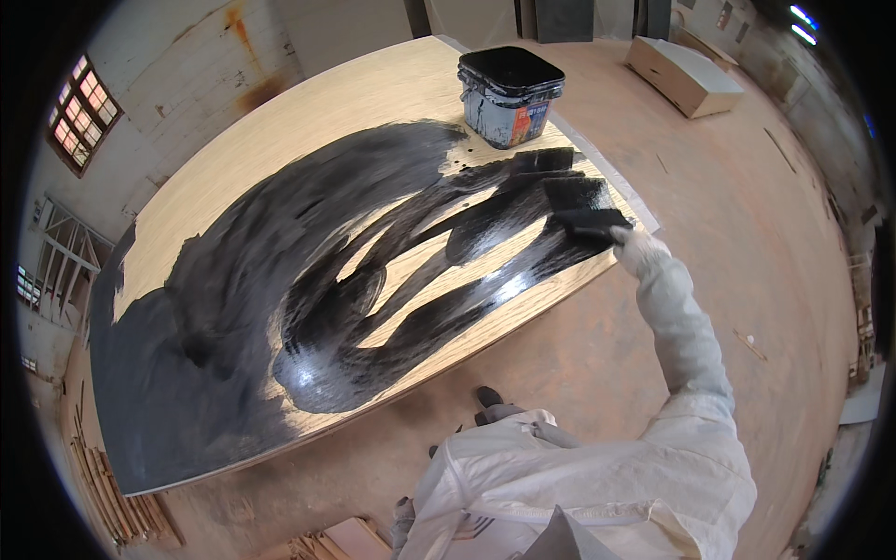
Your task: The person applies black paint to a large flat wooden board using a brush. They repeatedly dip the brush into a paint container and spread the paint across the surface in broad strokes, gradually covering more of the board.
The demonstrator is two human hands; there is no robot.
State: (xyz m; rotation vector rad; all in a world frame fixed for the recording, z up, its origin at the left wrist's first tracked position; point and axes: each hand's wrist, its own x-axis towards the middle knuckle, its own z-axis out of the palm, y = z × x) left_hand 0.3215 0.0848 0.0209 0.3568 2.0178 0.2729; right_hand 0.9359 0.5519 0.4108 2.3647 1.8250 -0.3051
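A large wooden board (280, 149) lies flat, partly covered in wet black paint (233, 280) with curved strokes. My right hand (637, 248), in a white glove and white coverall sleeve, is stretched out to the board's near right edge. It grips a wide black paint brush (588, 222) whose bristles rest on the fresh black stroke there. A square black paint bucket (510, 96) with smeared sides stands on the board's far right corner, beyond the brush. My left hand is out of sight; only my white suit shows at the bottom.
The board sits above a dusty reddish floor (747, 187). A flat pale box (684, 75) lies on the floor at the far right. Stacked timber strips (117, 504) lie at the lower left. A dark shoe (488, 398) shows under the board's edge.
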